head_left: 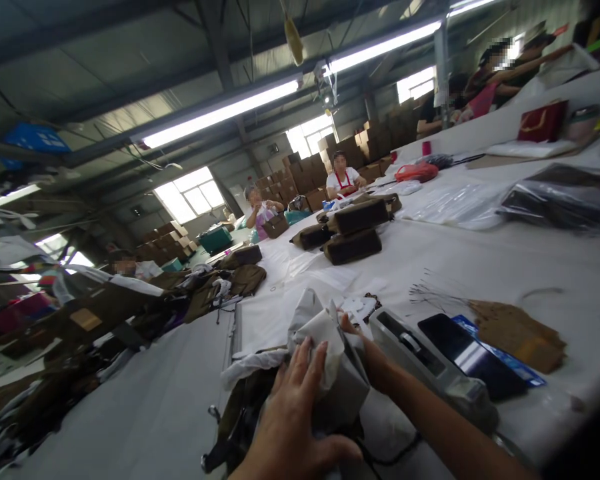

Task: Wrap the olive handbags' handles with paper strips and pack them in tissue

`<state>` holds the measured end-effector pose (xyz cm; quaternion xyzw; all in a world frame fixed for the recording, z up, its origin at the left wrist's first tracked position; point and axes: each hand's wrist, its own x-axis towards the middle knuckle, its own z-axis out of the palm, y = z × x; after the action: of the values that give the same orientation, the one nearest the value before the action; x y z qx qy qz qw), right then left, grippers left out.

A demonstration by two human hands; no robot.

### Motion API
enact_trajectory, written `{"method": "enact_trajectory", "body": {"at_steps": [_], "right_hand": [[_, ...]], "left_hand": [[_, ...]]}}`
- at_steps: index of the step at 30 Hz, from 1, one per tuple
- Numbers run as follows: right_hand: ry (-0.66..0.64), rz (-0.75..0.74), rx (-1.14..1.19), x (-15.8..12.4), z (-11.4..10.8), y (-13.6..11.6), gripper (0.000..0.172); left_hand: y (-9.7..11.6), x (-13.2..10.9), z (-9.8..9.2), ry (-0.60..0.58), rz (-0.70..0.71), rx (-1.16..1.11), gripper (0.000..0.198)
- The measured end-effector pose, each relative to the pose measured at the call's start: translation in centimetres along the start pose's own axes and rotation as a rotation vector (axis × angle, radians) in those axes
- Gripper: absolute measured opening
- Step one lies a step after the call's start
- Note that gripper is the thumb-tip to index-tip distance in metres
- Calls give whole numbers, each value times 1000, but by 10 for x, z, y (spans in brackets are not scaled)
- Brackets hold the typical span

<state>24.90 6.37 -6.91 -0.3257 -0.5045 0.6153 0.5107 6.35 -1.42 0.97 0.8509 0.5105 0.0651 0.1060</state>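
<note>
Resting with fingers spread, the left hand [296,410] lay against a pale grey fabric lining [325,333] above a white table [180,393], while the right hand [367,350] reached round its other side, apparently to prop the limp cloth between them; whether it gripped was impossible to tell. Beneath, a dark olive bag [247,400] was mostly covered and cut off below. To the right lay a grey device [445,373], its purpose unclear, and a smartphone [473,357], perhaps placed within reach, with stacked olive bags [355,233] farther off.
</note>
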Motion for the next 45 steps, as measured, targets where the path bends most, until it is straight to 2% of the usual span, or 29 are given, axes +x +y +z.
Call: {"method": "enact_trajectory", "body": {"at_steps": [3,6,8,11,15,18,19,21,23,24,25,28,29,31,33,35,37,39,42,45], "right_hand": [[-177,58,201,12,18,-3,98],[-348,135,581,5,35,-10,93],[-407,183,784,-6,45,-16,89],[-426,244,798,-25,56,-29,86],[-458,172,633,-38,60,-45,86],[-479,63,549,-35,57,-46,87],[-427,12,530,-34,55,-42,83],[-203,-103,424,-31,51,-28,67],[14,-196,171,-31,46,-11,42],[46,-241,14,-32,43,-2,29],[13,-290,-135,-34,42,5,26],[-250,-424,-513,-38,40,17,55],[-292,-432,-640,-38,41,16,61],[-257,-396,-867,-37,42,13,62],[-189,-359,-992,-34,44,9,52],[-198,-365,-1020,-32,45,7,40],[-242,-398,-1036,-32,46,7,32],[-279,-427,-1038,-35,45,7,29],[-316,-404,-1133,-40,41,0,26],[-355,-387,-1238,-42,33,-7,30]], "left_hand": [[6,9,9,52,-52,93,131],[3,13,21,241,-36,55,141],[-2,11,29,399,1,-2,141],[-9,3,37,543,62,-24,131],[-20,-13,37,610,163,65,105],[-30,-22,28,675,189,54,87],[-33,-25,24,688,175,23,82],[-41,-32,16,723,121,-48,75],[-49,-41,11,766,57,-92,72],[-53,-47,10,786,33,-100,71],[-57,-52,11,802,18,-104,70],[-68,-67,16,810,-23,-110,68],[-71,-71,18,815,-40,-103,69],[-77,-77,20,816,-56,-64,72],[-81,-79,18,775,10,2,70],[-81,-78,10,657,162,55,60],[-77,-75,-2,481,315,107,54],[-70,-70,-15,270,386,166,58],[-57,-60,-36,-50,309,212,70],[-47,-47,-51,-248,197,153,74]]}}
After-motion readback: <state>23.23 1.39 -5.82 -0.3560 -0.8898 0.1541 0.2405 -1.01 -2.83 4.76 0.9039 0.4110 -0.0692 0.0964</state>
